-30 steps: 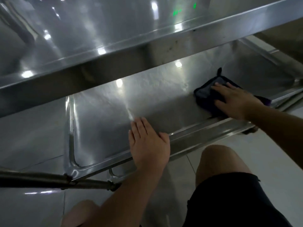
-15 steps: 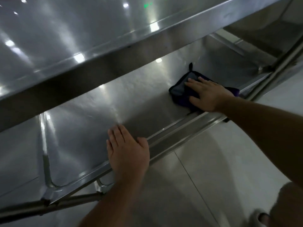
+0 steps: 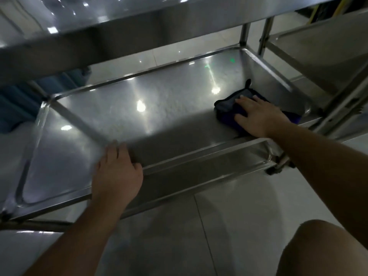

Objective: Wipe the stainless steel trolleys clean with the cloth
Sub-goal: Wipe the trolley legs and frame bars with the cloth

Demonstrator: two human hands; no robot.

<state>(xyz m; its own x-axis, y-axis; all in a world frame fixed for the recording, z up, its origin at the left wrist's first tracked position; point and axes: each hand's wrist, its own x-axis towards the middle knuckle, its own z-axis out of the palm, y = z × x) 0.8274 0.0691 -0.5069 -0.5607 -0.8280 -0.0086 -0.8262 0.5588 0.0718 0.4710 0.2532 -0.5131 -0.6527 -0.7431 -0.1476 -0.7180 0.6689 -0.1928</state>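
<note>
The lower shelf (image 3: 159,108) of a stainless steel trolley fills the middle of the head view, under its upper shelf (image 3: 119,22). A folded dark blue cloth (image 3: 226,108) lies flat near the shelf's right end. My right hand (image 3: 258,114) presses on the cloth with straight, spread fingers. My left hand (image 3: 117,174) rests on the shelf's near rim (image 3: 199,162) at its left part, fingers reaching over the rim onto the shelf.
A second steel trolley (image 3: 318,46) stands close on the right, its upright posts (image 3: 264,34) beside the first trolley's corner. A caster wheel (image 3: 276,168) sits under the near right corner. Pale floor tiles (image 3: 229,206) lie below. My bare knee (image 3: 318,250) is at bottom right.
The view has tilted up, showing the whole lower shelf. My right hand and the cloth have stayed near the right end. My left hand has kept its place on the near rim.
</note>
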